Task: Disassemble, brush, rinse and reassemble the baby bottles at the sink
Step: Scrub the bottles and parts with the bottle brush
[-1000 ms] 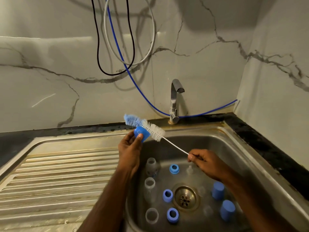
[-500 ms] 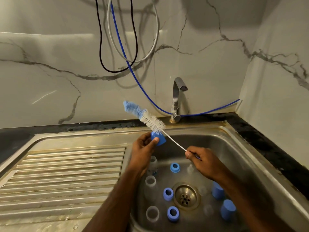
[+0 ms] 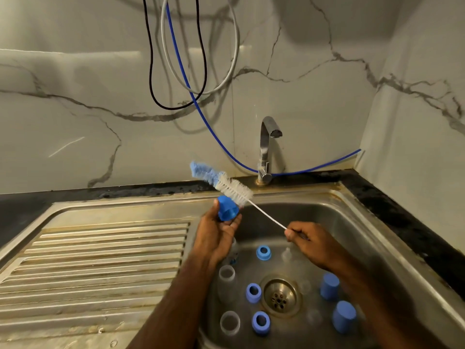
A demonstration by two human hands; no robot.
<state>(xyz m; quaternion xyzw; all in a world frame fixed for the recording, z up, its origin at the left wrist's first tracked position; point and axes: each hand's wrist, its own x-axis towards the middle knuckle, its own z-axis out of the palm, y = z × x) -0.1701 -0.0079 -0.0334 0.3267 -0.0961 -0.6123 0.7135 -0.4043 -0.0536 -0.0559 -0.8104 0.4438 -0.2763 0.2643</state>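
The left hand (image 3: 219, 230) holds a blue bottle cap (image 3: 227, 208) in curled fingers above the sink (image 3: 352, 222). The right hand (image 3: 309, 239) pinches the wire handle of the bottle brush (image 3: 226, 183), whose white bristles touch the cap. Bottles, rings and caps lie in the basin.

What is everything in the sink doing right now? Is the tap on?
Tap: off, no water showing.
Left hand: holds a blue cap.
Right hand: pinches the brush by its wire handle.
Brush: bristles touch the cap's outside.
Bottles: open, tops off, lying in the sink.
Rings: off the bottles, loose in the sink.
Other caps: off, standing in the sink.
Drain: unplugged.
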